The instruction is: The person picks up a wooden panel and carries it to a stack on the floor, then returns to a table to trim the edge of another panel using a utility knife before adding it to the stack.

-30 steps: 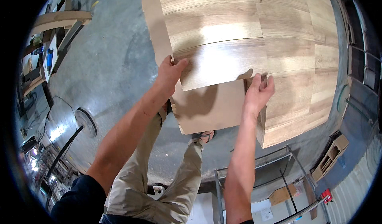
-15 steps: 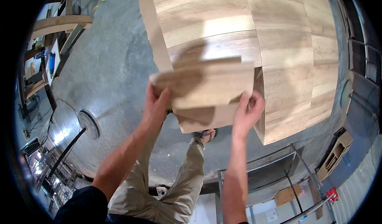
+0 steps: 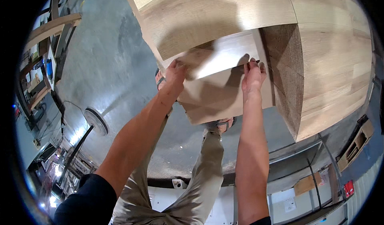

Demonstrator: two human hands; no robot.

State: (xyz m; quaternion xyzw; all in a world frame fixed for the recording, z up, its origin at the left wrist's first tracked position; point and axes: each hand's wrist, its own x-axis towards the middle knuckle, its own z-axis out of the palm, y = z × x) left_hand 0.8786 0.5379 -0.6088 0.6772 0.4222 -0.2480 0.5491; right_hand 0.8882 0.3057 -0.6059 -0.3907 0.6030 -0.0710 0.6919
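Observation:
A light wood-look plank (image 3: 228, 51) lies low in the gap in front of the stacked planks, over a brown cardboard sheet (image 3: 216, 103). Part of it is hidden beneath the far stack's overhanging edge in this view. With bent fingers my left hand (image 3: 175, 76) grips its left end near the front edge. The fingers of my right hand (image 3: 253, 76) are pinched at its near right corner. Whether the plank rests fully on the cardboard, I cannot tell.
Stacked wood-look planks (image 3: 336, 65) rise at the right, their side wall dark and layered. Another stack top (image 3: 200, 17) lies beyond the gap. A round-based stand (image 3: 96, 121) is on the grey floor at left. A metal frame (image 3: 296, 153) stands at the near right.
Both hands have carried the plank forward and down, from above the cardboard into the gap beside the stacks. My view has moved closer to the stacks.

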